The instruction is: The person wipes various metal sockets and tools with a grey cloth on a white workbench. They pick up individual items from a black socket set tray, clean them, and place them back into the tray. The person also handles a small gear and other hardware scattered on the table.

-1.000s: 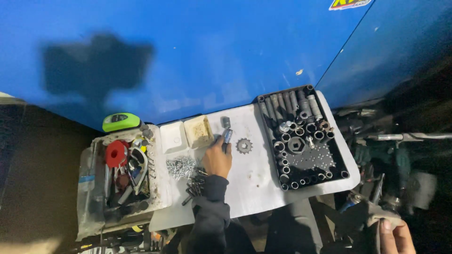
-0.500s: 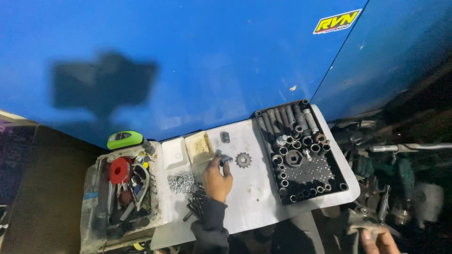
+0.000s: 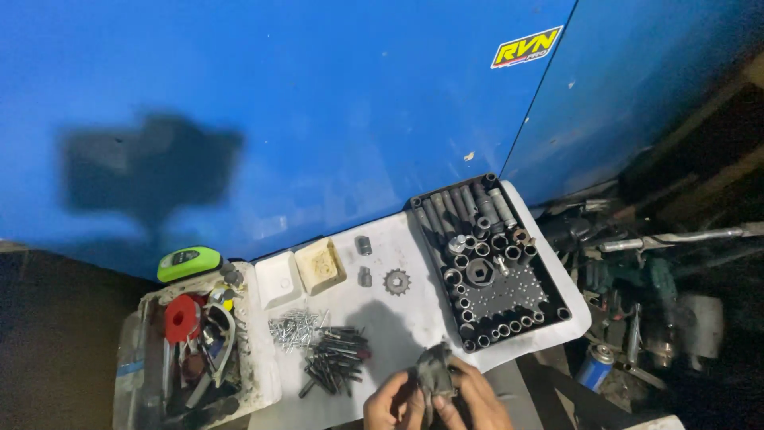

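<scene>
My left hand (image 3: 394, 402) and my right hand (image 3: 480, 398) meet at the bottom edge of the head view. Together they hold a dark grey crumpled piece (image 3: 434, 373), which looks like a rag or a soft part. They hover over the near edge of a white sheet (image 3: 414, 314). A heap of dark bolts (image 3: 334, 358) lies just left of my left hand, beside a pile of silver screws (image 3: 293, 328). Farther up the sheet lie a small sprocket (image 3: 396, 281) and two small sockets (image 3: 364, 276).
A black socket tray (image 3: 497, 267) fills the sheet's right side. Two small white dishes (image 3: 278, 279) sit at the back left. A clear box of tools (image 3: 191, 358) and a green device (image 3: 189, 261) stand left. A blue panel (image 3: 318, 119) rises behind. Tools and a blue can (image 3: 593, 366) clutter the right.
My left hand has drawn back from the sockets by the sprocket to the sheet's near edge. My right hand has come in from the lower right, and both now hold the grey piece.
</scene>
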